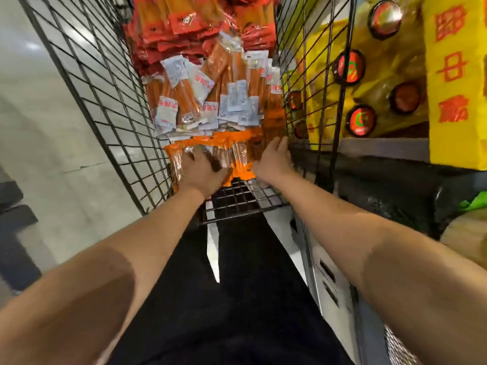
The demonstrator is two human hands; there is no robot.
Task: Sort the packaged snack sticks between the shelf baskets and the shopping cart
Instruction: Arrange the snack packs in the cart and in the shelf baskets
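the left hand point(201, 171) lies flat on the orange packs point(210, 151) at the near end of the wire basket point(105, 101), fingers spread, pressing but not curled round them. a good way, i think, is to slide the fingers under a few packs and lift them together so none slip. the packs are long, shiny and see-through, with brown sticks inside. the right hand point(274, 159) is open beside them, holding nothing.
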